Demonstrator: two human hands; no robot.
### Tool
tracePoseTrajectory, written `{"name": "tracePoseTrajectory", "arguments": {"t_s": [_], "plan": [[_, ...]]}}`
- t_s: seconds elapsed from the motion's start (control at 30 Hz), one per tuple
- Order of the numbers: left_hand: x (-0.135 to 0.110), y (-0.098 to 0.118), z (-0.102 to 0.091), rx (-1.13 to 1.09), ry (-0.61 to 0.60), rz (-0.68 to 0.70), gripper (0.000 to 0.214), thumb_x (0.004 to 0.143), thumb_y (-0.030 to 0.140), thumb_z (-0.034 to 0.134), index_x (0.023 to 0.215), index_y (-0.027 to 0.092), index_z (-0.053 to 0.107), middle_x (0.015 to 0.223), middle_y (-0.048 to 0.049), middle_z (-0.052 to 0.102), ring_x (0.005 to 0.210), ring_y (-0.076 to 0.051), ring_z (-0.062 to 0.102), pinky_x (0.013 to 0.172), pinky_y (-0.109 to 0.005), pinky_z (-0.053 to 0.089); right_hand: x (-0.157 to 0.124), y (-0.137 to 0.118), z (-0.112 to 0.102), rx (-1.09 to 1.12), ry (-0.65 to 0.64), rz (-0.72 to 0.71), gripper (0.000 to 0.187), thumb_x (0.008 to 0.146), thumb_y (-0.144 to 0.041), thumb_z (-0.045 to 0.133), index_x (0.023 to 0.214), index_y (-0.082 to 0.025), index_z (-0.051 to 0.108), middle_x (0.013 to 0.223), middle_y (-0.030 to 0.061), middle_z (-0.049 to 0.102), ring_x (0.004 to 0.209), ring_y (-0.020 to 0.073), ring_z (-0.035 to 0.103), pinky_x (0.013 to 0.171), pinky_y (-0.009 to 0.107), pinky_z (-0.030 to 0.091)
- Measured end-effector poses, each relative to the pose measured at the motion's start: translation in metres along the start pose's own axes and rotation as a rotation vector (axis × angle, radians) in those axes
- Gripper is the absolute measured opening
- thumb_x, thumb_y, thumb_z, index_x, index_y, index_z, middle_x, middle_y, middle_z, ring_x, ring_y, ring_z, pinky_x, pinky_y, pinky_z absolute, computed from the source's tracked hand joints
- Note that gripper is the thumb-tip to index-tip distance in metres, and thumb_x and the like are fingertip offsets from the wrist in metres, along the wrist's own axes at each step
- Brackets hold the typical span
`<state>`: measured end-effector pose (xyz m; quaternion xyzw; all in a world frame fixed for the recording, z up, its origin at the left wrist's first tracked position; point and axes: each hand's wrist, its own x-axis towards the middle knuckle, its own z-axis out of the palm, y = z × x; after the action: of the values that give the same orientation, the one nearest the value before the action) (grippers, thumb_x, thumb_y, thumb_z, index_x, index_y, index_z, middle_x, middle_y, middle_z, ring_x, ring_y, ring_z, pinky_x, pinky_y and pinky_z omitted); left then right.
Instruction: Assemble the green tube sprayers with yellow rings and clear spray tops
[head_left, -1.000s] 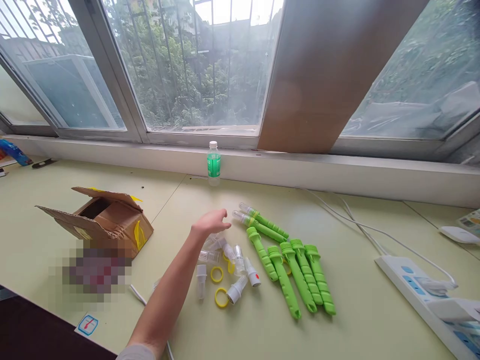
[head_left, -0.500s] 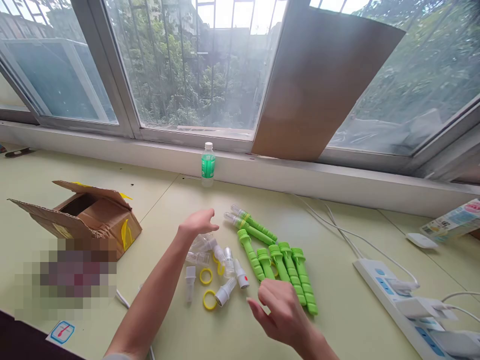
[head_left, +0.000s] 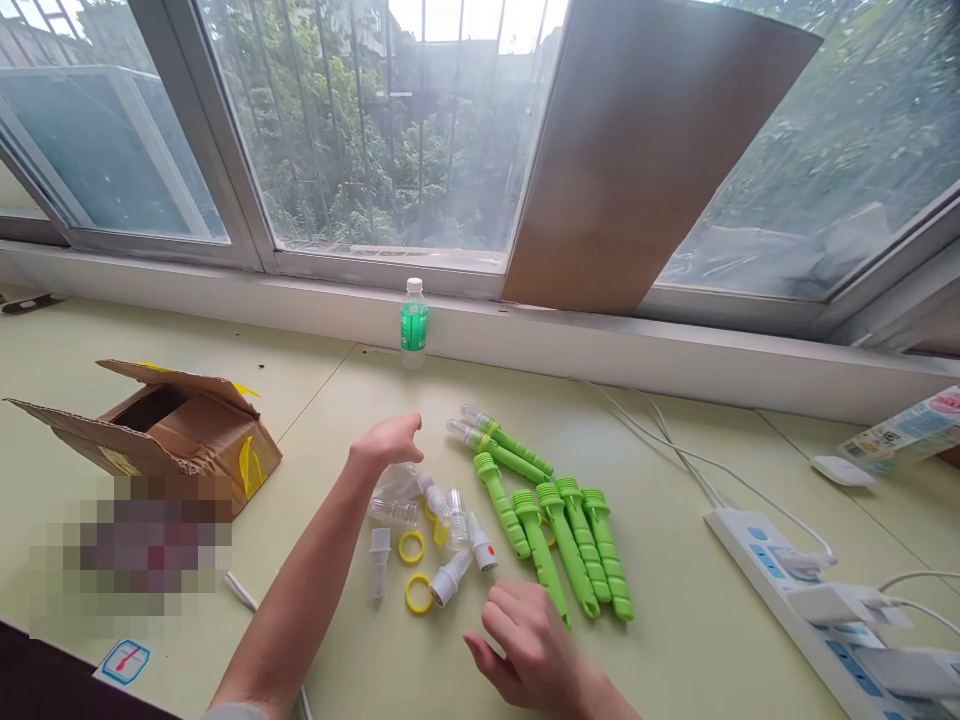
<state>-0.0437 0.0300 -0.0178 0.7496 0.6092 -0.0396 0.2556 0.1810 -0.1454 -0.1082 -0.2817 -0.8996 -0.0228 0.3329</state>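
Note:
My left hand (head_left: 386,440) reaches out over a small heap of clear and white plastic caps (head_left: 450,525), fingers stretched forward and loosely curved, holding nothing. Two yellow rings (head_left: 411,547) lie among the caps. Several green ribbed sticks (head_left: 559,530) lie side by side to the right of them. Two more green sticks with clear tips (head_left: 499,445) lie behind, just right of my left hand. My right hand (head_left: 525,645) hovers low in the view, just short of the near ends of the green sticks, fingers bent and apart, with nothing in it.
An open cardboard box (head_left: 180,430) lies at the left. A green-labelled bottle (head_left: 413,325) stands by the window sill. A white power strip (head_left: 810,590) with plugs and cables lies at the right. A brown board (head_left: 645,160) leans on the window.
My right hand has come into view from below and now sits near the green sticks' ends, a little lower and further left than half a second ago. My left hand has hardly moved.

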Motion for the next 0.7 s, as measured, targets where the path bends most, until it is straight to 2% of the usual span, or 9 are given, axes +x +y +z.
{"name": "tracePoseTrajectory", "arguments": {"t_s": [0.27, 0.53, 0.7], "plan": [[0.001, 0.0, 0.0, -0.02, 0.013, 0.0, 0.049, 0.079, 0.038, 0.056, 0.125, 0.022, 0.047, 0.126, -0.0086, 0.06, 0.111, -0.023, 0.06, 0.083, -0.027, 0.048, -0.001, 0.001, 0.002, 0.023, 0.013, 0.036, 0.032, 0.093, -0.022, 0.041, 0.061, -0.021, 0.038, 0.054, -0.0006, 0.041, 0.05, 0.0139, 0.028, 0.052, 0.032, 0.012], [0.002, -0.004, 0.003, -0.019, -0.021, -0.047, 0.07, 0.065, 0.051, 0.07, 0.125, 0.024, 0.046, 0.135, -0.0074, 0.055, 0.118, -0.026, 0.056, 0.084, -0.027, 0.048, -0.002, 0.001, 0.001, 0.032, 0.018, 0.049, 0.031, 0.093, -0.022, 0.042, 0.062, -0.021, 0.036, 0.054, -0.0009, 0.041, 0.05, 0.0134, 0.03, 0.052, 0.031, 0.013], [0.002, -0.004, 0.003, 0.0, -0.013, -0.083, 0.066, 0.068, 0.049, 0.069, 0.124, 0.024, 0.046, 0.134, -0.0088, 0.056, 0.118, -0.026, 0.056, 0.086, -0.028, 0.047, 0.008, 0.002, -0.005, 0.056, 0.056, 0.063, 0.031, 0.093, -0.02, 0.042, 0.063, -0.022, 0.036, 0.052, -0.0013, 0.041, 0.048, 0.0135, 0.031, 0.049, 0.031, 0.016]]}}
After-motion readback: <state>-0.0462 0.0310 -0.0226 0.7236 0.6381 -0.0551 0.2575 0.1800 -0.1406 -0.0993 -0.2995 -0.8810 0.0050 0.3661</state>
